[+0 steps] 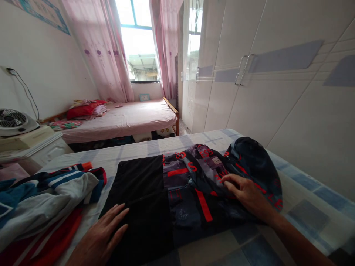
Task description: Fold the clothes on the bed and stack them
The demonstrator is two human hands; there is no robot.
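A black hooded jacket (pixel 144 199), with a dark patterned upper part and red letters and stripes, lies spread across the bed in front of me. Its rounded hood end (pixel 249 159) points to the right. My left hand (pixel 107 229) rests flat on the plain black part, fingers stretched out and holding nothing. Over the patterned part, my right hand (pixel 244 192) has thumb and fingertips pinched together on the fabric beside a small label patch (pixel 216 160). Part of the jacket is hidden under the right hand and forearm.
A heap of clothes (pixel 55 199) in grey, blue and red lies at the left on the checked bedsheet (pixel 307 218). Beyond stands a second bed (pixel 133 118) with a pink sheet. A fan (pixel 16 120) sits on a cabinet at left; a white wardrobe (pixel 291 103) lines the right.
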